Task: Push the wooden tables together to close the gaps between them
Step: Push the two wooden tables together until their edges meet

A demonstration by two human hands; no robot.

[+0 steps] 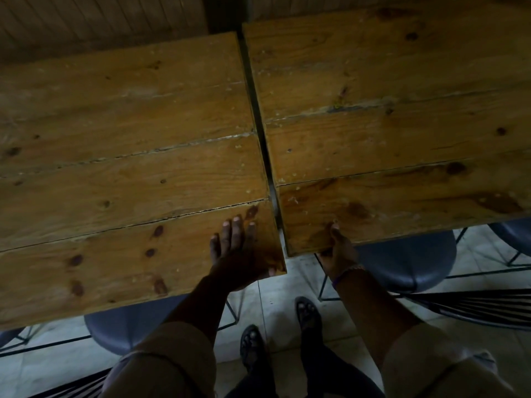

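Two wooden plank tables fill the view. The left table [120, 173] and the right table [396, 133] are parted by a narrow dark gap [260, 122] that runs from the back wall to the front edge. The right table sits a little farther from me than the left one. My left hand [241, 251] lies flat on the left table's near right corner, fingers spread, thumb at the corner edge. My right hand [339, 248] grips the right table's near left edge, thumb on top and fingers hidden underneath.
Grey stools stand under the tables: one [126, 328] at the left, one [408, 262] at the right, another [514, 234] at the far right edge. My sandalled feet [275, 334] stand on pale floor tiles. A wood-panelled wall [100, 21] runs behind the tables.
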